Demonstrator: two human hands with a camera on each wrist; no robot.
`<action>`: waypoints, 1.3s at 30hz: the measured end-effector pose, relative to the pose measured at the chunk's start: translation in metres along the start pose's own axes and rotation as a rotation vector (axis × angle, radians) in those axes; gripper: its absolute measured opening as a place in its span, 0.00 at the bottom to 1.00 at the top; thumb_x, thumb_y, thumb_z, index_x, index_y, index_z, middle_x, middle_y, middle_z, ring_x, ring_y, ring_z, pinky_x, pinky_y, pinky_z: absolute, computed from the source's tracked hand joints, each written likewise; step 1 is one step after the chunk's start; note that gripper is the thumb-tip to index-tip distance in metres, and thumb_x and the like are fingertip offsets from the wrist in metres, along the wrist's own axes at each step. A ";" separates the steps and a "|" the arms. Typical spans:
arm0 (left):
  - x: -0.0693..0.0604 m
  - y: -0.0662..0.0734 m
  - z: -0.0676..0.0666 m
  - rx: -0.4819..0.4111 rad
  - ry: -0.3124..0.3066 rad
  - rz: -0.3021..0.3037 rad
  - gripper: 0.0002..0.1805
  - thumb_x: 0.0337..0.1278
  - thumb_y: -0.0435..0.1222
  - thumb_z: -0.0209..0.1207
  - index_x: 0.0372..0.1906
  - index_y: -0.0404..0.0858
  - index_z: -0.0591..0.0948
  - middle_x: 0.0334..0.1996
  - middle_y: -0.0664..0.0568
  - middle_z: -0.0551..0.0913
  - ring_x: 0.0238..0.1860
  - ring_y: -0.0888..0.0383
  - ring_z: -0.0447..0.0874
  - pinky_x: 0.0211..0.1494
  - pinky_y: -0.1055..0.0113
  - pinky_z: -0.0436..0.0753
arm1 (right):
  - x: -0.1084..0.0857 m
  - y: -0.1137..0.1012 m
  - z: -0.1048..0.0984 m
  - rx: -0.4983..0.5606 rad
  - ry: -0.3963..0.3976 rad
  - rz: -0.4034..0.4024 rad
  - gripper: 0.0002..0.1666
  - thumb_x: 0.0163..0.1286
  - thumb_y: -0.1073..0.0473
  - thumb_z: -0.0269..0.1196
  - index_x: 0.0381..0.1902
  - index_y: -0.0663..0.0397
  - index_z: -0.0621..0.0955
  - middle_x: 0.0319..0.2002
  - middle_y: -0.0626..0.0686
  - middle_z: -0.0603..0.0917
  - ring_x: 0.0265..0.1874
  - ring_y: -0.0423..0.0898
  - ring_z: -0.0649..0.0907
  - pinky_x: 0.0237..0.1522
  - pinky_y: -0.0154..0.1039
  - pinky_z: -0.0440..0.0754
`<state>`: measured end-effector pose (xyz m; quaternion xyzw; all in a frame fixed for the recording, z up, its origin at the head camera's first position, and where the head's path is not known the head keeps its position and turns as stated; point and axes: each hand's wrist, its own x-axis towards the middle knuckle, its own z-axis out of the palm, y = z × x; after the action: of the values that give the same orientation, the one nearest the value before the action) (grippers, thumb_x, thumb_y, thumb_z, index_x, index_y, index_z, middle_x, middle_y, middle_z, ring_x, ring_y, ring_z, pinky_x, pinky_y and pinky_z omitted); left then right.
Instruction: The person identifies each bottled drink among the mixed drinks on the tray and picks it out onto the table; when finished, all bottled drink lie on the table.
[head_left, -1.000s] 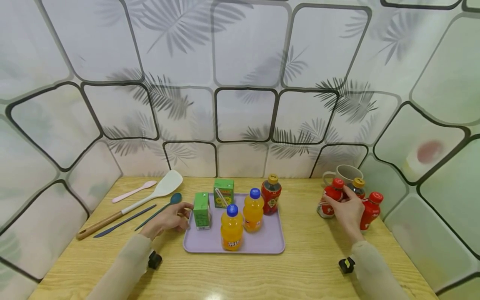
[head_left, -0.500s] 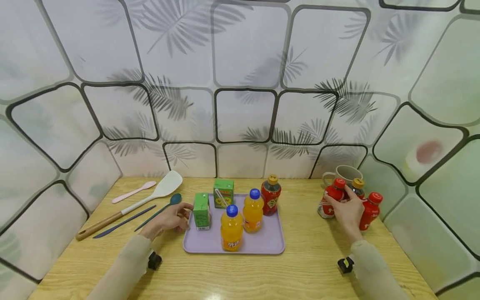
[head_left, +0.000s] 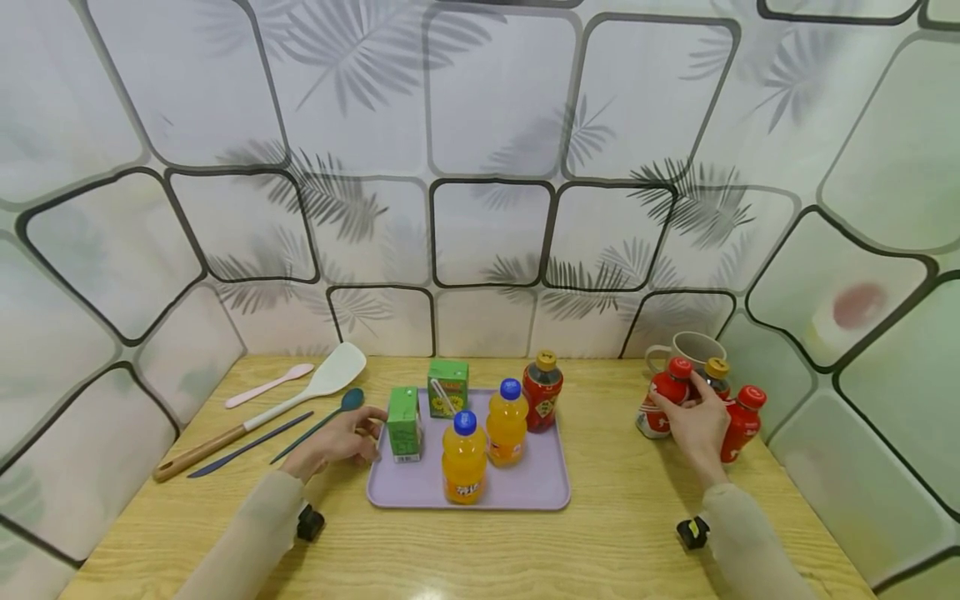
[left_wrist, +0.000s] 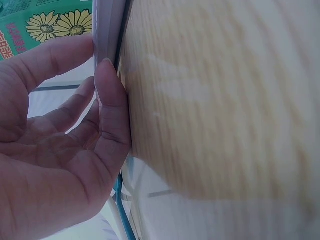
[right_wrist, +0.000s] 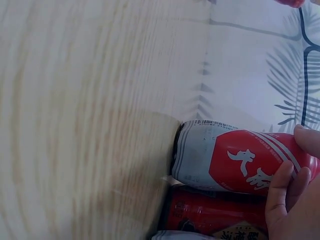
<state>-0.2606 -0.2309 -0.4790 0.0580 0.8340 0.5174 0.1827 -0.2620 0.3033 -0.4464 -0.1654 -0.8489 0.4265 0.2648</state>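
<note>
While my left hand [head_left: 343,435] rests loosely curved, fingertips against the side of the tray [head_left: 525,483], my right hand [head_left: 699,427], well to its right, pinches a red bottle [head_left: 666,387] between thumb and fingers; whether its base touches the table [head_left: 600,533] I cannot tell. I judge the step in hand to be taking hold. Moving the bottle would call for a straight lift, clear of the gold-capped bottle [head_left: 717,369] beside it and the mug [head_left: 701,346] behind.
</note>
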 end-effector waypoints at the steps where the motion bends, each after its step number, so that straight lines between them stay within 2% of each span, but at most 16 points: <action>1: 0.000 0.000 0.000 0.002 -0.002 0.003 0.38 0.41 0.24 0.64 0.64 0.33 0.69 0.44 0.41 0.74 0.32 0.55 0.75 0.33 0.63 0.81 | 0.000 0.000 0.000 -0.001 0.001 -0.002 0.41 0.56 0.50 0.74 0.67 0.50 0.74 0.31 0.51 0.76 0.25 0.37 0.71 0.26 0.26 0.68; 6: -0.001 0.001 0.001 0.003 0.001 -0.007 0.38 0.40 0.24 0.65 0.65 0.34 0.69 0.45 0.41 0.74 0.33 0.54 0.75 0.33 0.62 0.80 | 0.000 0.002 0.001 -0.001 0.000 -0.009 0.41 0.56 0.50 0.73 0.67 0.50 0.74 0.33 0.53 0.77 0.25 0.36 0.70 0.26 0.26 0.68; 10: -0.001 0.001 0.001 -0.001 -0.002 -0.006 0.38 0.40 0.24 0.65 0.64 0.33 0.70 0.44 0.42 0.73 0.33 0.54 0.75 0.33 0.63 0.80 | 0.000 0.003 0.001 0.014 0.013 -0.013 0.40 0.56 0.49 0.74 0.67 0.48 0.75 0.33 0.50 0.77 0.25 0.35 0.70 0.26 0.25 0.68; 14: -0.001 0.002 0.001 -0.004 -0.007 -0.012 0.37 0.40 0.24 0.65 0.64 0.34 0.70 0.44 0.42 0.73 0.32 0.55 0.75 0.32 0.64 0.80 | -0.003 0.004 0.000 0.075 0.069 -0.003 0.37 0.55 0.50 0.74 0.64 0.43 0.77 0.30 0.43 0.77 0.25 0.31 0.73 0.27 0.21 0.70; 17: 0.000 0.002 0.001 -0.001 -0.009 -0.013 0.37 0.40 0.24 0.64 0.64 0.34 0.70 0.44 0.42 0.73 0.33 0.55 0.75 0.32 0.65 0.80 | -0.005 0.002 -0.001 0.150 0.113 -0.001 0.34 0.56 0.51 0.74 0.61 0.42 0.79 0.33 0.40 0.80 0.25 0.27 0.75 0.28 0.19 0.72; 22: 0.000 0.002 0.001 -0.003 -0.006 -0.006 0.37 0.40 0.24 0.64 0.64 0.33 0.70 0.44 0.42 0.73 0.33 0.54 0.75 0.33 0.64 0.81 | -0.010 -0.006 -0.003 0.295 0.149 -0.034 0.27 0.58 0.55 0.72 0.57 0.49 0.80 0.41 0.39 0.80 0.29 0.28 0.77 0.29 0.20 0.73; 26: -0.001 0.002 0.001 -0.002 -0.001 -0.001 0.37 0.40 0.24 0.64 0.64 0.33 0.70 0.44 0.41 0.73 0.33 0.54 0.75 0.33 0.62 0.81 | -0.015 -0.010 0.000 0.345 0.150 -0.070 0.20 0.61 0.57 0.70 0.50 0.56 0.84 0.36 0.36 0.80 0.31 0.30 0.77 0.31 0.19 0.73; 29: -0.001 0.002 0.002 -0.001 0.002 -0.002 0.38 0.40 0.24 0.64 0.64 0.33 0.69 0.45 0.41 0.73 0.34 0.54 0.75 0.33 0.62 0.81 | -0.019 -0.013 0.004 0.371 0.094 -0.102 0.16 0.63 0.59 0.69 0.47 0.59 0.85 0.32 0.32 0.82 0.30 0.32 0.77 0.30 0.20 0.73; 32: -0.001 0.002 0.002 -0.001 0.005 -0.006 0.38 0.40 0.23 0.63 0.64 0.33 0.69 0.45 0.41 0.73 0.34 0.54 0.75 0.34 0.62 0.81 | -0.022 -0.015 0.009 0.421 -0.003 -0.127 0.15 0.64 0.60 0.67 0.47 0.62 0.84 0.30 0.31 0.83 0.29 0.32 0.78 0.29 0.22 0.76; 39: -0.001 0.002 0.002 -0.003 -0.001 -0.009 0.38 0.40 0.24 0.64 0.64 0.33 0.69 0.45 0.42 0.73 0.33 0.54 0.75 0.34 0.63 0.81 | -0.034 -0.022 0.026 0.606 -0.264 -0.100 0.19 0.66 0.64 0.65 0.50 0.75 0.80 0.31 0.41 0.86 0.29 0.36 0.82 0.30 0.29 0.83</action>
<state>-0.2595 -0.2288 -0.4775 0.0543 0.8333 0.5180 0.1855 -0.2516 0.2570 -0.4520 0.0194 -0.7175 0.6638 0.2101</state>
